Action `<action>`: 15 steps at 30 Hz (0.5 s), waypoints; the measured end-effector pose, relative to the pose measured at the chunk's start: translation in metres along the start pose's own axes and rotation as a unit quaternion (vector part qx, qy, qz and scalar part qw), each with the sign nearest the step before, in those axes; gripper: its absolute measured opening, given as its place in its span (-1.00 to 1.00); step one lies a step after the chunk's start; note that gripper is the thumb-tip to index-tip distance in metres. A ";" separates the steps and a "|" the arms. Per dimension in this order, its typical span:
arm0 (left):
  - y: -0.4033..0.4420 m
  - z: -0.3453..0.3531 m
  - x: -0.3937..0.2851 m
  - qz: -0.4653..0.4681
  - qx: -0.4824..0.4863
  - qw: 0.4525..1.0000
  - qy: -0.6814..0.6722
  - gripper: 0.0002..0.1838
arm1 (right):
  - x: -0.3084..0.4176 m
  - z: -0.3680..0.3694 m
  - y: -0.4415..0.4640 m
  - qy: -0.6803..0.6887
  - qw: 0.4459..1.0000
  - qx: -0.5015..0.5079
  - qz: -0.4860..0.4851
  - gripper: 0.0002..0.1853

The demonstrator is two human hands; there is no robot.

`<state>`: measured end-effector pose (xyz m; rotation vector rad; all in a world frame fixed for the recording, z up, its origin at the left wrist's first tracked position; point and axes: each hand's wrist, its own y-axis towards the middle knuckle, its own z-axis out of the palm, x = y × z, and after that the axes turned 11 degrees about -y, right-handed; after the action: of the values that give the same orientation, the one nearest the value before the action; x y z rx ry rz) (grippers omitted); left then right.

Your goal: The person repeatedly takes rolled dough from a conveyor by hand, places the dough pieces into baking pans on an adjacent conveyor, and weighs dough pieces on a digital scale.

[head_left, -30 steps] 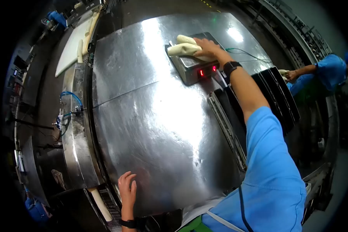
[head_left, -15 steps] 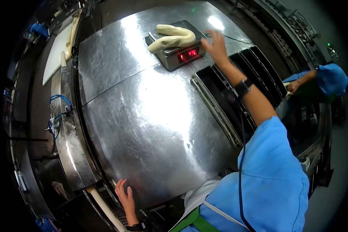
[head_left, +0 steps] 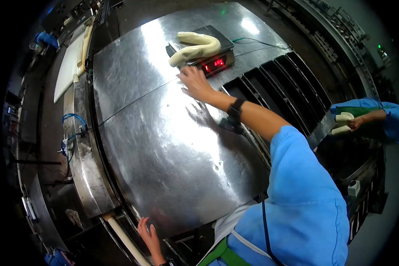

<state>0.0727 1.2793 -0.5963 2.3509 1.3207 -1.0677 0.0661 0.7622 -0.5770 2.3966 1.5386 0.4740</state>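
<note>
A folded, U-shaped length of pale dough [head_left: 204, 48] lies on the scale [head_left: 226, 43], whose red digits are lit. My right hand [head_left: 195, 83] is just in front of the scale, near the lower left end of the dough, with its fingers apart and nothing in them. Down at the near left edge of the metal table [head_left: 164, 177], my left hand [head_left: 149, 235] is empty, fingers spread. Beside it a long pale dough piece [head_left: 126, 239] rests on the conveyor.
Black rectangular pans [head_left: 277, 88] stand at the table's right side. Beyond them a co-worker's hand [head_left: 357, 123] holds a folded dough piece [head_left: 342, 118]. A white board [head_left: 68, 66] and a metal machine housing [head_left: 86, 164] are at the left. A cable runs behind the scale.
My right hand has let go of the dough, swung out to the right of the scale, and then come round to its front left. The co-worker's dough has come further into view.
</note>
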 end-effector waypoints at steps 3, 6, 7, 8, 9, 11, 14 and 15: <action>-0.010 0.002 0.010 -0.003 -0.005 1.000 -0.013 -0.72 | -0.023 0.006 0.035 -0.084 0.990 -0.115 0.006 -0.56; -0.018 -0.003 0.011 0.036 -0.016 0.996 0.075 -0.66 | -0.046 0.016 0.060 -0.216 0.970 -0.111 0.016 -0.58; -0.013 -0.011 0.006 0.124 -0.029 0.988 0.088 -0.52 | -0.050 0.016 0.065 -0.225 0.969 -0.101 0.017 -0.60; -0.015 -0.016 0.007 0.100 -0.055 0.984 0.139 -0.50 | -0.055 0.014 0.070 -0.230 0.971 -0.057 0.025 -0.63; -0.020 -0.020 0.013 0.073 -0.082 0.976 0.189 -0.48 | -0.059 0.014 0.074 -0.210 0.976 -0.051 0.031 -0.73; -0.026 -0.027 0.042 -0.016 -0.158 0.972 0.171 -0.42 | -0.047 0.011 0.084 -0.187 0.981 0.043 0.040 -0.82; -0.031 -0.046 0.107 -0.014 -0.200 0.897 0.393 -0.36 | -0.021 0.035 0.064 -0.155 0.977 -0.077 -0.124 -0.94; -0.031 -0.048 0.098 -0.039 -0.201 0.882 0.426 -0.35 | 0.000 0.019 0.042 -0.106 0.982 -0.027 -0.151 -0.92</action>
<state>0.1023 1.3847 -0.6267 2.4899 1.6780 0.3214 0.1090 0.7440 -0.5785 2.0462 1.7251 0.1855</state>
